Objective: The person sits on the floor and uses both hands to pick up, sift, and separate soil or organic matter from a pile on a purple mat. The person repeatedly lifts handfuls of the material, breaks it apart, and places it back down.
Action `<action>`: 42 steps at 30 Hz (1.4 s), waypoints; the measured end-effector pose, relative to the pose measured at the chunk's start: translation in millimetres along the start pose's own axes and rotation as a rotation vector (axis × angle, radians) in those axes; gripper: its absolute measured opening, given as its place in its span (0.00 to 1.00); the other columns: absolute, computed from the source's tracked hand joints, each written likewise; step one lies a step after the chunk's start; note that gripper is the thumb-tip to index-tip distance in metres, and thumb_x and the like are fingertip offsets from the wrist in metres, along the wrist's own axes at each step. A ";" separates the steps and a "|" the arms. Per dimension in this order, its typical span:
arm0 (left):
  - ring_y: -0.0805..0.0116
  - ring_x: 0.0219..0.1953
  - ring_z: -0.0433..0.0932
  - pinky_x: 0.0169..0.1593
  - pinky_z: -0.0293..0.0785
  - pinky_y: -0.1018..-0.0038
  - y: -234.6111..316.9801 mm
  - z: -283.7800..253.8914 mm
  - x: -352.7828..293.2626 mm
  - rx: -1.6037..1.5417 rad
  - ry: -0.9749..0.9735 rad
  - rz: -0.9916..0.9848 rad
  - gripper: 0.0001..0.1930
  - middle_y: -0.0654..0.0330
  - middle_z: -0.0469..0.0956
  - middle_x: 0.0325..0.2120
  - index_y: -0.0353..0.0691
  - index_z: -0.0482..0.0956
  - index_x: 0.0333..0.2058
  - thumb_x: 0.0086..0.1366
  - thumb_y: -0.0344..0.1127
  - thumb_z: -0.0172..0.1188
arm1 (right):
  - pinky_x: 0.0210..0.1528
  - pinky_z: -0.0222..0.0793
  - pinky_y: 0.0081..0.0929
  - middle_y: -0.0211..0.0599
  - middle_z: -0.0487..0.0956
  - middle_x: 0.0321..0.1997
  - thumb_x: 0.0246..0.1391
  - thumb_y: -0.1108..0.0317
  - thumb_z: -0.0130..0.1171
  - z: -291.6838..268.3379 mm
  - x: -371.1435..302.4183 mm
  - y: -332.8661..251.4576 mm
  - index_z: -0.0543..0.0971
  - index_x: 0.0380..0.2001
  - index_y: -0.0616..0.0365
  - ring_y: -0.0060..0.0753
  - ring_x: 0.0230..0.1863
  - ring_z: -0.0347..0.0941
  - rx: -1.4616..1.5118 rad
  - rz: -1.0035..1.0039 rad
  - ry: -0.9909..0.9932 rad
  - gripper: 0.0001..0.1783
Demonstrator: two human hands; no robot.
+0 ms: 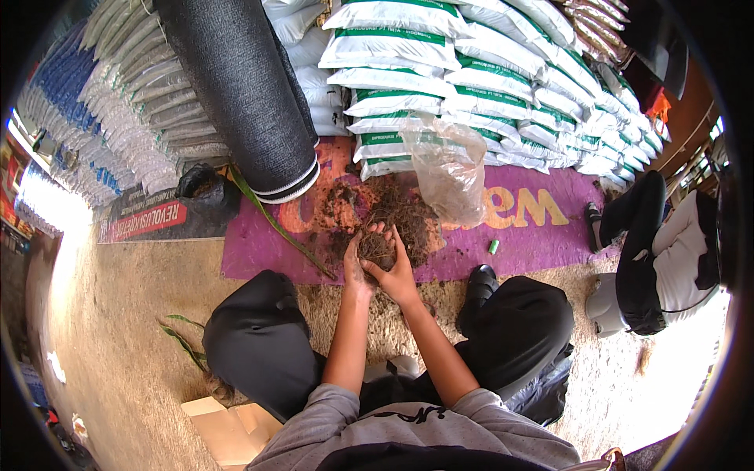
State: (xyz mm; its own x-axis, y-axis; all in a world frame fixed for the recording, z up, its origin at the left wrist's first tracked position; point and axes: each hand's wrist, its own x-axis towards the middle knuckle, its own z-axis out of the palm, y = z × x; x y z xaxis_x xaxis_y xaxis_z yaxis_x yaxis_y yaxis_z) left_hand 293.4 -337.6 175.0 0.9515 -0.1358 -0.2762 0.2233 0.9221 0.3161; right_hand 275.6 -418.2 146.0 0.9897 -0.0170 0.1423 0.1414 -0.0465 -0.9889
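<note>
Cupped from both sides, a clump of dark soil and fine roots (378,250) sits between my two hands. My left hand (356,263) curves round its left side, and my right hand (399,275) wraps its right side with the thumb across the near face. Loose soil (412,212) lies spread just beyond my fingers on a purple printed banner (518,255). A long green leaf (275,224) slants across the banner to the left of my hands. Farther left stands a black plant bag (206,192) with soil in it.
Stacked white and green sacks (400,47) rise behind the banner, with a crumpled clear plastic bag (452,169) in front. A big roll of black netting (236,86) leans at back left. Another person (667,251) sits at right. Cardboard (228,428) lies near left; a small green cylinder (493,246) rests right.
</note>
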 end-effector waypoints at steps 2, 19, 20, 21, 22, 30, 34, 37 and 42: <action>0.64 0.40 0.70 0.46 0.70 0.68 -0.4 -10.2 8.2 -0.108 -0.201 0.017 0.13 0.61 0.70 0.36 0.36 0.70 0.36 0.63 0.41 0.44 | 0.57 0.54 0.31 0.53 0.59 0.57 0.38 0.65 0.67 4.1 0.5 3.1 0.48 0.59 0.65 0.42 0.58 0.57 0.057 0.029 0.030 0.50; 0.61 0.43 0.73 0.44 0.74 0.66 3.2 -11.5 7.6 0.082 0.205 0.018 0.15 0.56 0.73 0.41 0.36 0.71 0.42 0.60 0.38 0.49 | 0.59 0.47 0.44 0.50 0.50 0.63 0.49 0.62 0.54 -15.4 -10.7 -18.9 0.70 0.51 0.50 0.57 0.61 0.49 -0.554 -0.317 -0.004 0.23; 0.61 0.44 0.73 0.43 0.74 0.67 7.7 -24.9 10.8 0.078 0.135 -0.014 0.15 0.56 0.73 0.41 0.36 0.71 0.43 0.60 0.37 0.49 | 0.59 0.48 0.43 0.51 0.52 0.63 0.48 0.63 0.56 -12.9 -10.9 -21.2 0.71 0.49 0.51 0.55 0.61 0.49 -0.515 -0.326 -0.016 0.23; 0.62 0.43 0.73 0.43 0.74 0.67 11.4 -36.5 17.2 0.083 0.067 0.016 0.15 0.56 0.73 0.41 0.36 0.71 0.43 0.60 0.37 0.49 | 0.59 0.48 0.43 0.51 0.52 0.62 0.47 0.64 0.57 -10.7 -9.7 -23.5 0.71 0.49 0.51 0.54 0.61 0.49 -0.428 -0.319 -0.017 0.23; 0.62 0.42 0.73 0.42 0.75 0.67 10.9 -34.9 17.1 0.085 0.005 0.030 0.15 0.56 0.74 0.41 0.36 0.72 0.43 0.61 0.38 0.48 | 0.59 0.49 0.43 0.51 0.53 0.62 0.45 0.65 0.58 -12.3 -9.3 -26.1 0.71 0.49 0.52 0.54 0.62 0.50 -0.351 -0.298 -0.012 0.24; 0.64 0.38 0.75 0.39 0.74 0.67 5.0 -22.1 10.5 0.247 0.091 -0.030 0.15 0.60 0.74 0.40 0.42 0.73 0.43 0.61 0.42 0.48 | 0.60 0.50 0.41 0.47 0.55 0.61 0.37 0.72 0.64 -22.8 -4.2 -45.1 0.74 0.45 0.53 0.51 0.62 0.49 -0.474 -0.331 -0.018 0.26; 0.66 0.41 0.74 0.39 0.74 0.71 -1.5 -26.1 16.0 0.311 0.084 -0.046 0.15 0.60 0.74 0.40 0.41 0.72 0.44 0.60 0.41 0.51 | 0.59 0.52 0.42 0.45 0.61 0.58 0.36 0.74 0.63 -24.8 -2.6 -36.4 0.78 0.35 0.57 0.51 0.61 0.51 -0.495 -0.348 0.005 0.17; 0.67 0.40 0.74 0.38 0.74 0.72 -3.2 -37.4 24.3 0.263 0.055 -0.031 0.15 0.59 0.74 0.39 0.41 0.73 0.44 0.61 0.40 0.52 | 0.57 0.54 0.43 0.45 0.67 0.52 0.36 0.76 0.62 -24.9 -1.6 -36.8 0.78 0.28 0.60 0.51 0.59 0.55 -0.458 -0.352 0.036 0.10; 0.67 0.38 0.75 0.37 0.74 0.72 -0.7 -42.0 28.3 0.331 0.067 -0.039 0.15 0.59 0.74 0.40 0.40 0.74 0.43 0.60 0.40 0.53 | 0.55 0.56 0.39 0.44 0.71 0.47 0.39 0.77 0.60 -29.8 1.0 -39.6 0.77 0.26 0.63 0.46 0.53 0.63 -0.271 -0.264 0.180 0.06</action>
State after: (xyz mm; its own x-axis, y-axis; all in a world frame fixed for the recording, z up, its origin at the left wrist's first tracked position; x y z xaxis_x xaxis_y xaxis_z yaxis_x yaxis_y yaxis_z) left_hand 311.2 -326.8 128.8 0.9274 -0.1342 -0.3491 0.3260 0.7477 0.5785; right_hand 270.3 -446.2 186.6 0.8967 -0.1428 0.4190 0.3549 -0.3339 -0.8733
